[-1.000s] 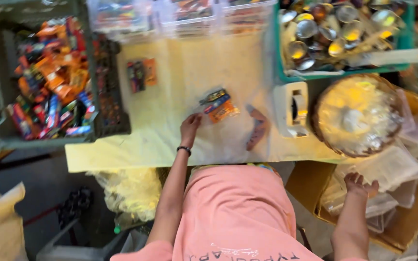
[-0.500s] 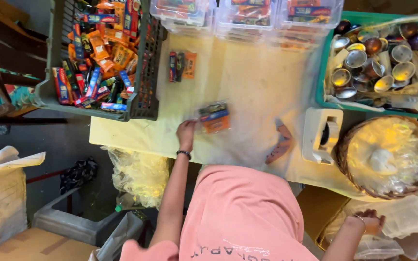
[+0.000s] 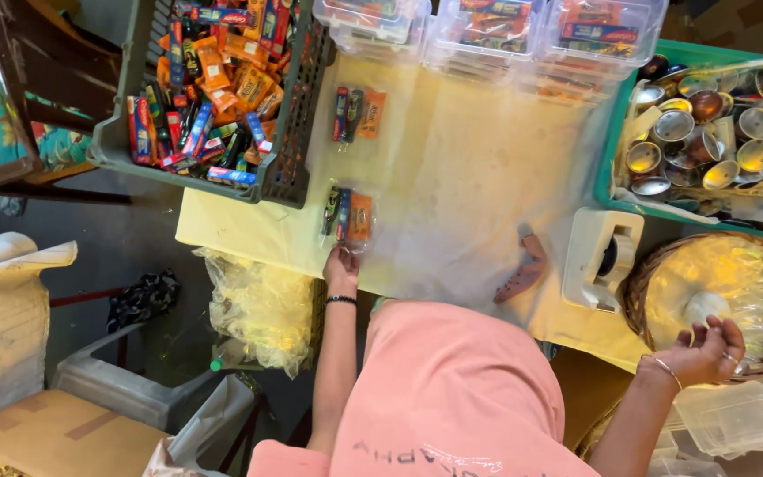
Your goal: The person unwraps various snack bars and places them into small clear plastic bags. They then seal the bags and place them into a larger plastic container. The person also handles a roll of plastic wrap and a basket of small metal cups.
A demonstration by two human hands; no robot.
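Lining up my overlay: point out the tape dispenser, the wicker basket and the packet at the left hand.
Tape dispenser point(image 3: 600, 258), head view, on its white body.
Wicker basket point(image 3: 636, 291), head view, on its left rim.
Packet point(image 3: 348, 215), head view, on its middle, just above the left hand point(image 3: 342, 269).

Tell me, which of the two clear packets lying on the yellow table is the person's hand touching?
The nearer packet, by the table's front edge: the left hand touches its lower end. The other packet lies farther up, beside the grey crate, untouched.
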